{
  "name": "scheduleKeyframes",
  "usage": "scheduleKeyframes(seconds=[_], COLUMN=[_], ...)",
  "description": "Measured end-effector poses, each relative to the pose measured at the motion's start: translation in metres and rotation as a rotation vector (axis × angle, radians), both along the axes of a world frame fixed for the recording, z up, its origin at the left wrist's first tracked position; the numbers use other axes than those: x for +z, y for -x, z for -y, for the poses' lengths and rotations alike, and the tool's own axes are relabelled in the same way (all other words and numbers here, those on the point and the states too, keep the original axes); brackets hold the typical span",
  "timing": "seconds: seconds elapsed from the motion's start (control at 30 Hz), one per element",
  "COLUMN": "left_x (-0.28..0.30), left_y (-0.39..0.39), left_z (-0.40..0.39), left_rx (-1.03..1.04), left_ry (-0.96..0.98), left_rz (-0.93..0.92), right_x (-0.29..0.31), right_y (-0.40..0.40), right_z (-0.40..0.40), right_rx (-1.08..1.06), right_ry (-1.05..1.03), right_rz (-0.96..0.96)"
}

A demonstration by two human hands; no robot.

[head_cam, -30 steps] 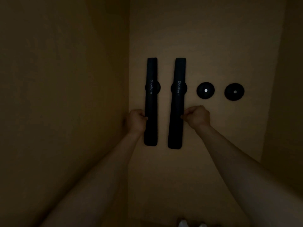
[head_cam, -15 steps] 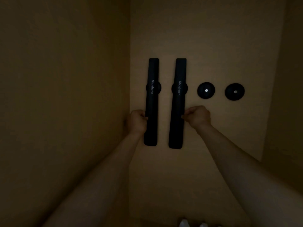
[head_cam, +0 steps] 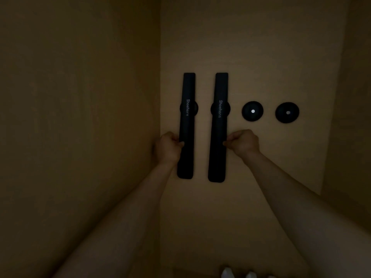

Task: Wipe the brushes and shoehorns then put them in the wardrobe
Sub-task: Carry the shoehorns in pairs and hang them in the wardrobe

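- 2 black shoehorns hanging upright, side by side, on round mounts on the wardrobe's back panel (head_cam: 251, 47).
- Left hand (head_cam: 167, 147) is pinching the left shoehorn (head_cam: 187, 125) below its middle; grip closed on its edge.
- Right hand (head_cam: 243, 142) is doing likewise on the right shoehorn (head_cam: 218, 127).
- 2 bare mounts (head_cam: 252, 111) to the right.
- Likely stiff, light, smooth; safest held mid-length.

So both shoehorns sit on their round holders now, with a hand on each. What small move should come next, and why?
Probably let go with both hands and draw them back. The left shoehorn and the right shoehorn each hang upright over a round holder, while the left hand and right hand grip their lower parts. Two empty holders wait on the right, likely for the brushes.
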State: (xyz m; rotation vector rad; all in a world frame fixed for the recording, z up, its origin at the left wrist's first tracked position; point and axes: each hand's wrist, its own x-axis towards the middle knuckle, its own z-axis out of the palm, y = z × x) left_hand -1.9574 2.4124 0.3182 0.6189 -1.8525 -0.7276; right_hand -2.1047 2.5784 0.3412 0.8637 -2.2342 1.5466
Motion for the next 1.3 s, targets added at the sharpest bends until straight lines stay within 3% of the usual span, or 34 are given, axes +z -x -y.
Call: scheduleKeyframes(seconds=[0.23,0.47,0.67,0.97,1.3], left_x=[0.018,0.027,0.010,-0.037,-0.069], left_y=[-0.008,-0.011,-0.010,-0.018,-0.102], left_z=[-0.021,-0.056,-0.088,-0.140,-0.183], left_rx=[0.136,0.076,-0.011,-0.144,-0.106], left_ry=[0.346,0.497,0.486,0.437,0.315], left_rz=[0.032,0.120,0.243,0.496,0.638], right_x=[-0.003,-0.004,-0.016,-0.067,-0.104], right_y=[-0.006,-0.019,-0.052,-0.085,-0.143], right_z=[-0.011,-0.047,-0.086,-0.147,-0.184], right_rx=[0.035,-0.071,-0.183,-0.195,-0.018], right_ry=[0.024,-0.027,-0.179,-0.455,-0.515], right_rz=[0.026,0.004,-0.079,0.002,0.058])
